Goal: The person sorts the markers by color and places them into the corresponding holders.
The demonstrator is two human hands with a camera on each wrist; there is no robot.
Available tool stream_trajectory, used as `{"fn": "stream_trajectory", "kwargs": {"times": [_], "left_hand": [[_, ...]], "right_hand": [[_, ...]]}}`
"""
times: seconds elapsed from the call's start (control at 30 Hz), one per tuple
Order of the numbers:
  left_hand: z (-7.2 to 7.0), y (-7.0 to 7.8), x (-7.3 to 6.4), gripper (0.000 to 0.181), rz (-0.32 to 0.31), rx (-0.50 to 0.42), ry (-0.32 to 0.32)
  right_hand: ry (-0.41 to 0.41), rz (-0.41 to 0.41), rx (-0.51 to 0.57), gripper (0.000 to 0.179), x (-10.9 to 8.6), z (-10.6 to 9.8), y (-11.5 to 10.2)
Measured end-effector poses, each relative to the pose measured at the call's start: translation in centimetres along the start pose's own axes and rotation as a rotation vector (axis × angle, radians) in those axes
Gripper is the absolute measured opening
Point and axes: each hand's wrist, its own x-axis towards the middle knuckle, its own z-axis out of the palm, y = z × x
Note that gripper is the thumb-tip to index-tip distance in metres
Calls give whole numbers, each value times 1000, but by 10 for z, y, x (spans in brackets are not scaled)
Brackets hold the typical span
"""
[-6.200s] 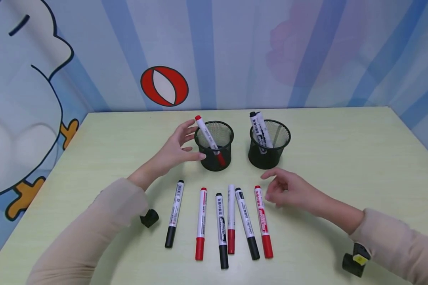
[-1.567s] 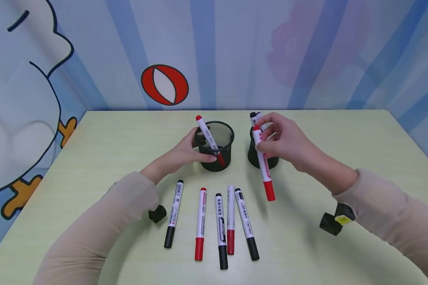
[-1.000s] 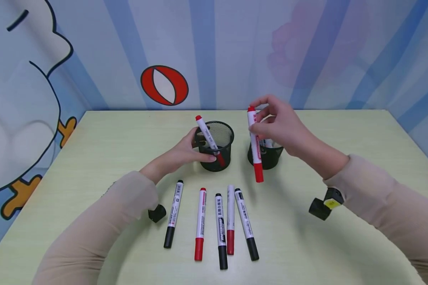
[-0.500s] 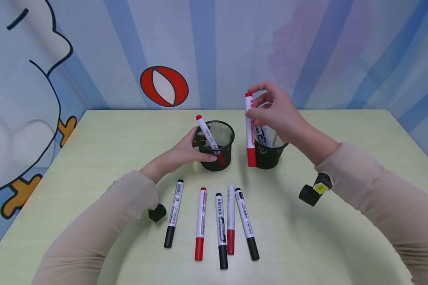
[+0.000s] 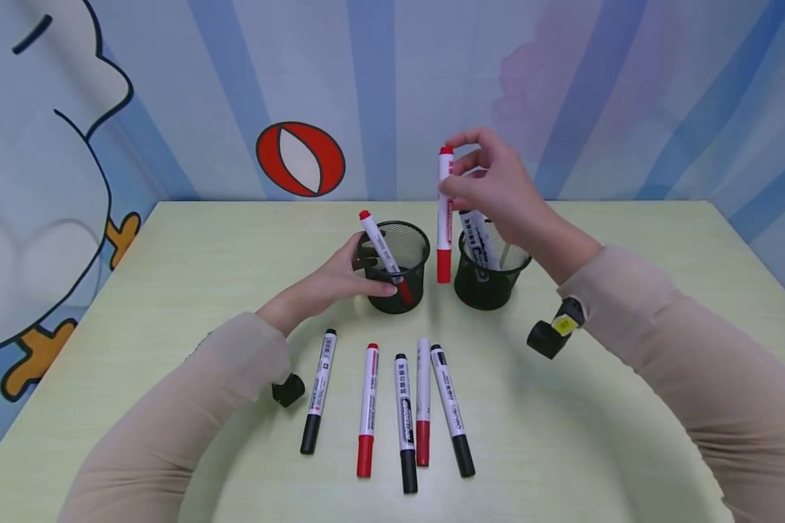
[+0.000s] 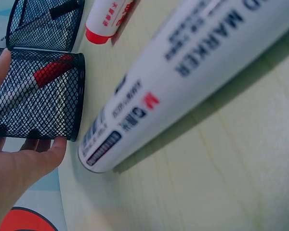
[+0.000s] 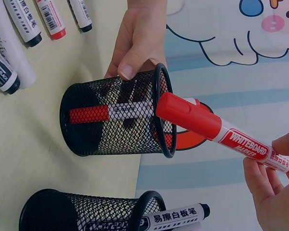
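My left hand (image 5: 330, 280) grips the left black mesh pen cup (image 5: 411, 294), thumb in front and fingers behind it. A red-capped marker (image 5: 381, 243) leans inside that cup, cap end down. My right hand (image 5: 500, 181) pinches a red whiteboard marker (image 5: 445, 225) near its tail end. It hangs nearly upright, red cap lowest, in the gap between the two cups in the head view. In the right wrist view its red cap (image 7: 190, 115) overlaps the left cup's rim. Two black markers (image 5: 480, 243) lean in the right mesh cup (image 5: 484, 294).
Several markers lie in a row nearer the front of the table: a black one (image 5: 318, 392) at the left, a red one (image 5: 368, 407), then a black (image 5: 404, 421), a red (image 5: 423, 392) and another black (image 5: 453, 410). A patterned wall (image 5: 419, 94) stands behind the table.
My right hand took the red whiteboard marker from the row's right end, then carried it up and left past the right cup. My left hand closed round the left cup earlier and stays there.
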Motion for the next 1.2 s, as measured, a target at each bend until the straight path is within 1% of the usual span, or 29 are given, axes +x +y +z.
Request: {"fn": "stream_trajectory", "kwargs": {"times": [0.2,0.47,0.57,0.8,0.93,1.03,1.2], "left_hand": [[0,1,-1,94,-2,-1,-2],[0,1,-2,94,-10,-10,-8],[0,1,-2,94,-12,-9,-8],[1,1,-2,92,-8,-14,-7],[0,1,-3,91,-4,-13,-5],[0,0,-3,91,-5,-10,-4],[0,0,-3,90,2,-7,-6]], "right_hand": [[25,-18,14,40,7,6,1],[67,-16,60,39,17,11,3],[85,-17,52,39,20,13,4],[101,-47,21,42,23,18,4],[101,-84,8,43,25,22,5],[101,-114,-21,43,26,24,6],[78,-140,-40,42,27,30,10]]}}
